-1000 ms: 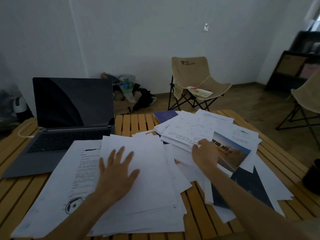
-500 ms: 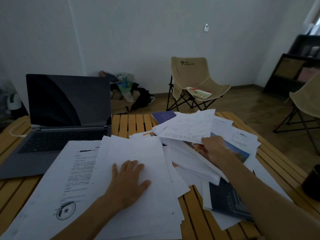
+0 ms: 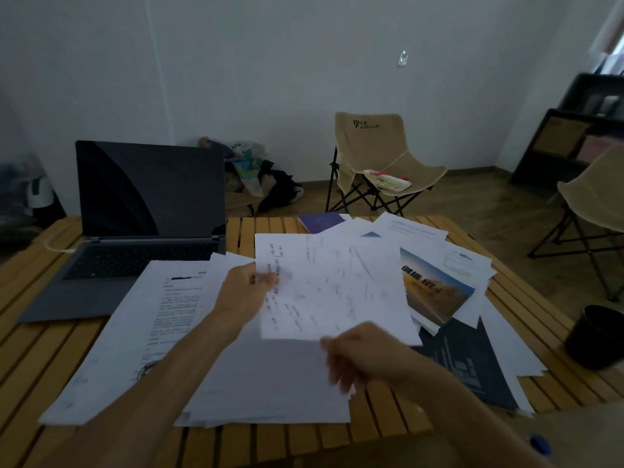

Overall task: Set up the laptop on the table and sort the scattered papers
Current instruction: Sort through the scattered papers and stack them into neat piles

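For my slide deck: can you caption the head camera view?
Both hands, left hand and right hand, hold a handwritten sheet above scattered papers beside an open laptop.

The left hand (image 3: 244,292) pinches a sheet's edge, while the blurred right hand (image 3: 363,354) has fingers curled at its lower edge.

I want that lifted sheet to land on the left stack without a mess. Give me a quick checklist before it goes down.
1. Left hand pinches the handwritten sheet at its left edge: ok.
2. Right hand holds its lower edge: cannot tell, blurred.
3. Sheet lifted off the scattered papers: ok.
4. White stack lies flat below the sheet: ok.
5. Laptop open, keyboard free of paper: ok.
6. Stack edges squared: not ok, sheets fan out.
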The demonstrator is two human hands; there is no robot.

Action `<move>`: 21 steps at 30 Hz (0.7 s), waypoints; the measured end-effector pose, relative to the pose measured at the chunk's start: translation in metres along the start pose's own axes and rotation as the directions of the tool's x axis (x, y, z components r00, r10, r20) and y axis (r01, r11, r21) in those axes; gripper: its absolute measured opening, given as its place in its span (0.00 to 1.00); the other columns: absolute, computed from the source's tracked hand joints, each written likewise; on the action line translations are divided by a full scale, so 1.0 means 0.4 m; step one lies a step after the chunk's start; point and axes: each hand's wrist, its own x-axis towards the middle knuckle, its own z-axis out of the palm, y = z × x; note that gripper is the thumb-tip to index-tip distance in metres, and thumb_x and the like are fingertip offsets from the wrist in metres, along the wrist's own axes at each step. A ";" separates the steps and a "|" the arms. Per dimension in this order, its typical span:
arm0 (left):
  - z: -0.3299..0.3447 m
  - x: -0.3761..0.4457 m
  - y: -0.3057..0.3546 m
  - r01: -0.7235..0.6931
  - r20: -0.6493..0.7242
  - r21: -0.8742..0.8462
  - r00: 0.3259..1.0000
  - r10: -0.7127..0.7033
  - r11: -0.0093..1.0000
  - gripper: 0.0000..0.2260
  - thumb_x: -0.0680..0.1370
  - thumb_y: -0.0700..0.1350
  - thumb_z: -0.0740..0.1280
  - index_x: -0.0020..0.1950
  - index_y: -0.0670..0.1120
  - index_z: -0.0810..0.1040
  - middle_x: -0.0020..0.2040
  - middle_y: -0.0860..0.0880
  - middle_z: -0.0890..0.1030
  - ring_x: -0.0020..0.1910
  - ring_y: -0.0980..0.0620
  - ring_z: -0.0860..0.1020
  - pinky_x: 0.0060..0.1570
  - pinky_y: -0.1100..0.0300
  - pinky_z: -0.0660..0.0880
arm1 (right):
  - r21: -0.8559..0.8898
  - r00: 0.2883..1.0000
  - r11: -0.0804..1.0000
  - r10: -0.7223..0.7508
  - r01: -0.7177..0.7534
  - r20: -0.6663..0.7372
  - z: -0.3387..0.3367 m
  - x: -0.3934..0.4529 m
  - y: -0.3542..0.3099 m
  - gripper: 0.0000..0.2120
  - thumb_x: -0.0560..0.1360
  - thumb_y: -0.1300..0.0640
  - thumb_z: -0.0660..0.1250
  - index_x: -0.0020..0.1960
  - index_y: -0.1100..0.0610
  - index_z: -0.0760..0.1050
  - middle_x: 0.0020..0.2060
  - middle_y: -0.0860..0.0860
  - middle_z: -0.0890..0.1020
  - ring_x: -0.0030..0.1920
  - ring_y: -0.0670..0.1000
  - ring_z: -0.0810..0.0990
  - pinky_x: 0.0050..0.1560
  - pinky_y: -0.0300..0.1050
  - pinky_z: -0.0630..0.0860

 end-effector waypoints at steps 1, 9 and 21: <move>-0.025 0.008 -0.005 -0.021 0.025 0.051 1.000 0.019 0.998 0.07 0.79 0.43 0.69 0.55 0.47 0.83 0.50 0.50 0.85 0.46 0.51 0.83 0.48 0.56 0.79 | -0.039 0.983 0.998 -0.062 0.056 -0.175 -0.020 0.014 -0.002 0.16 0.80 0.48 0.65 0.44 0.60 0.80 0.36 0.53 0.84 0.35 0.51 0.82 0.38 0.46 0.78; -0.089 0.034 -0.013 -0.179 0.367 0.254 0.927 0.077 0.950 0.07 0.75 0.49 0.73 0.42 0.46 0.84 0.40 0.53 0.84 0.38 0.57 0.83 0.41 0.60 0.78 | -0.684 0.900 0.725 -0.348 0.081 -0.263 -0.193 0.221 -0.035 0.29 0.72 0.37 0.69 0.70 0.45 0.69 0.68 0.47 0.73 0.63 0.49 0.75 0.65 0.53 0.73; -0.046 0.013 -0.083 -0.260 0.094 0.637 0.961 0.262 0.726 0.23 0.80 0.56 0.63 0.73 0.52 0.68 0.74 0.50 0.67 0.73 0.49 0.64 0.73 0.50 0.59 | 0.160 0.856 0.987 0.073 0.011 -0.511 -0.044 0.303 0.018 0.06 0.78 0.61 0.66 0.50 0.60 0.82 0.45 0.57 0.82 0.40 0.55 0.79 0.32 0.42 0.72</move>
